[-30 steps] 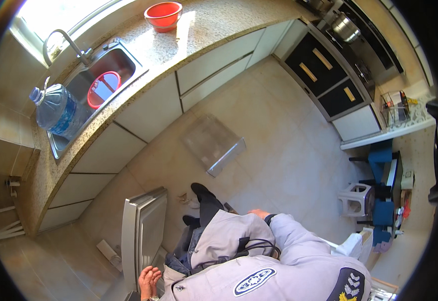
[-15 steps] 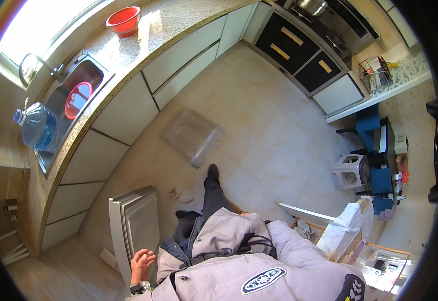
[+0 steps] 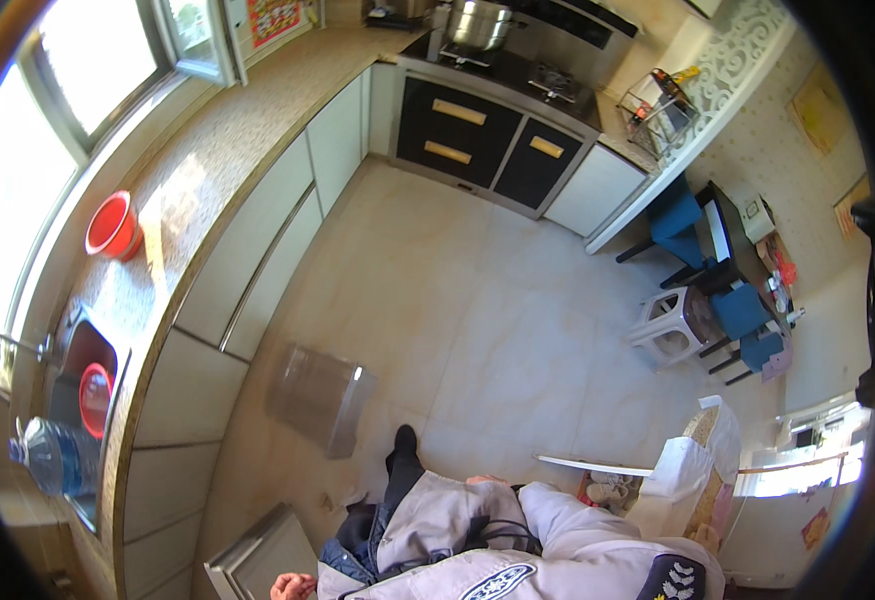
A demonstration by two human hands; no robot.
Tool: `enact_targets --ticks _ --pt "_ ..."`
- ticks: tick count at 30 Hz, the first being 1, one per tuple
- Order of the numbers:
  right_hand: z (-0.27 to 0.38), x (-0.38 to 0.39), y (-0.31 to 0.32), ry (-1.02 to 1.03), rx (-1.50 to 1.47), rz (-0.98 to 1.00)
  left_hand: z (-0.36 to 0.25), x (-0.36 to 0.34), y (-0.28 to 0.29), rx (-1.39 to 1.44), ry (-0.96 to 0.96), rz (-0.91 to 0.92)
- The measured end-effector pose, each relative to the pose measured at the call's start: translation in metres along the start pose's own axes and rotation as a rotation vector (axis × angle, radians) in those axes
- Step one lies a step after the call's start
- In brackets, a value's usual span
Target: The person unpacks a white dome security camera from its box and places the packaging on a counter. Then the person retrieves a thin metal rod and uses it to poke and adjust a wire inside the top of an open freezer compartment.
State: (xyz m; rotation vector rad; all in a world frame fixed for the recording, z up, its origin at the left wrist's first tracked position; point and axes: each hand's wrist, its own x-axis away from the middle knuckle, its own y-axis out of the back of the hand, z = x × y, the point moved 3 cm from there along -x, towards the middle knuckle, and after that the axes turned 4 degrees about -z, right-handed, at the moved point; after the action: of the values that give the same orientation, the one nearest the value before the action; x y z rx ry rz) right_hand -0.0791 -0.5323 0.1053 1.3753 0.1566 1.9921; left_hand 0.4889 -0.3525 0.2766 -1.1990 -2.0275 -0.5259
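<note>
My left hand (image 3: 294, 587) is at the lower edge, its fingers curled in with nothing visible in them. Right beside it stands a grey-white door-like panel (image 3: 267, 560), partly cut off by the picture's edge. Of my right hand (image 3: 487, 479) only a small bit shows past the front of my jacket; its fingers are hidden. On the floor ahead, left of my dark shoe (image 3: 404, 438), lies a clear plastic drawer (image 3: 319, 400), rather blurred. Neither hand touches it.
On the left counter (image 3: 287, 95) are a red basin (image 3: 114, 228) and a sink with another red basin (image 3: 96, 398) and a large water bottle (image 3: 57, 457). A steel pot (image 3: 478, 25) sits on the stove. Right are a plastic stool (image 3: 673, 325) and blue chairs (image 3: 673, 220).
My view has turned to the right and lifted, showing more of the stove and window. My left hand now sits lower, at the picture's edge. The drawer remains on the floor.
</note>
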Motion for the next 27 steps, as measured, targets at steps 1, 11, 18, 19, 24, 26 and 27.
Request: enact_targets --ticks 1,11,18,19,24,26,27 --pt "0.0 -0.001 0.005 0.001 -0.017 -0.015 -0.005 -0.005 -0.001 0.014 0.053 0.04" --pt "-0.038 0.014 0.006 -0.098 -0.124 -0.204 -0.197 -0.081 -0.103 -0.046 -0.351 0.039" --pt "-0.087 -0.007 0.001 -0.295 -0.125 -0.076 -0.393 -0.019 -0.287 -0.289 -0.805 0.218" --pt "-0.099 -0.015 0.016 -0.215 -0.162 -0.14 -0.412 -0.012 -0.323 -0.26 -0.9 0.271" --pt "-0.174 -0.001 0.096 -0.145 -0.432 -0.264 -0.493 0.044 -0.492 -0.358 -1.275 0.623" --pt "-0.194 0.008 0.146 -0.202 -0.397 -0.303 -0.508 0.071 -0.548 -0.258 -1.411 0.751" --pt "-0.198 0.013 0.175 -0.219 -0.276 -0.416 -0.515 0.084 -0.573 -0.233 -1.459 0.77"
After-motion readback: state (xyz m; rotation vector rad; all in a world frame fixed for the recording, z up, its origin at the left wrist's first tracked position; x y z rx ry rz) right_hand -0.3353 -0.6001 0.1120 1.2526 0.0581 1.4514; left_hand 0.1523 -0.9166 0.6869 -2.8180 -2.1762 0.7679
